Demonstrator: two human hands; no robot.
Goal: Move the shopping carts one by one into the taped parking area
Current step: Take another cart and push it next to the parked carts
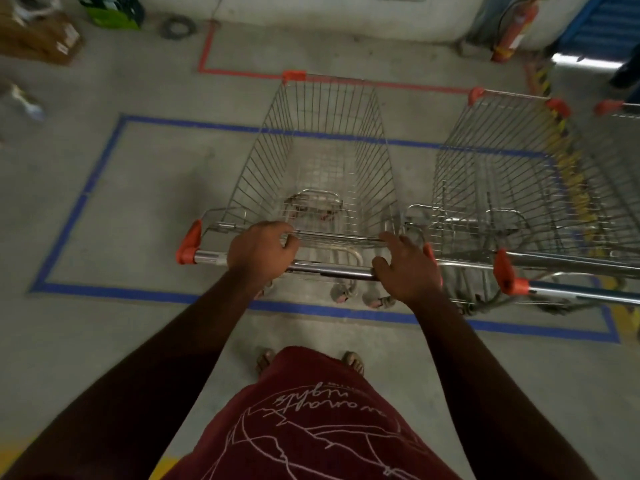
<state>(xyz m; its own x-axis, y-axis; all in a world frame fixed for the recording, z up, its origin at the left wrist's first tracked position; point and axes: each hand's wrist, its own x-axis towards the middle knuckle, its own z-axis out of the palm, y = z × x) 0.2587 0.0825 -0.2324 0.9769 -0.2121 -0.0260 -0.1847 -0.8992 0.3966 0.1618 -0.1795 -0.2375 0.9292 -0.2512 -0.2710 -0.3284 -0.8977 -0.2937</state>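
Both grips, left hand [261, 249] and right hand [407, 268], clasp cart handle [329, 268].

This looks like a store's back area or basement bay. A bare grey concrete floor [104, 358] carries a blue taped rectangle [79, 202] and a red taped outline [207, 46]. Wire metal shopping carts with orange corner caps [325, 150] stand mid-frame; a red fire extinguisher [512, 32] upper right, brown cardboard boxes [38, 36] upper left.
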